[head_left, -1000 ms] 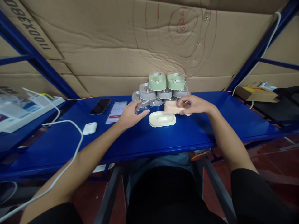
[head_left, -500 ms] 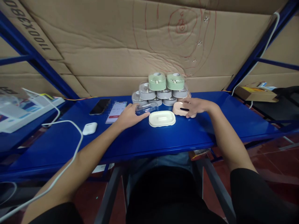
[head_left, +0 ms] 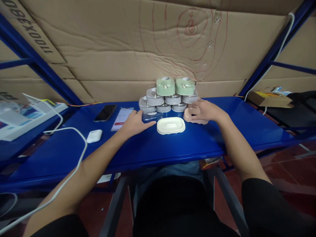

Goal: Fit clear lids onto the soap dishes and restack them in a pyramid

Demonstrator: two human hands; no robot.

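Note:
My right hand point(head_left: 206, 110) has its fingers over a pink box shell point(head_left: 189, 118) at the right, gripping it at the table. My left hand point(head_left: 135, 123) rests by the left end of a clear plastic lid point(head_left: 152, 116), its thumb stretched out along the lid's near side; its fingertips are partly hidden. Between the hands lies a cream oval piece point(head_left: 171, 125) with a raised bar in its middle. Behind them rises a stack of small lidded boxes, grey ones point(head_left: 155, 98) below and two green ones point(head_left: 165, 88) on top.
Left on the blue table point(head_left: 168, 148) lie a dark phone point(head_left: 105, 113), a lit phone point(head_left: 121, 119) and a white earphone case point(head_left: 94, 136). A white cable point(head_left: 82, 154) crosses above my left forearm. Cardboard point(head_left: 111, 59) closes off the back.
The pink shell has tipped lower, and its dark slot no longer shows clearly. My right hand has shifted over it. The clear lid lies flatter beside my left hand.

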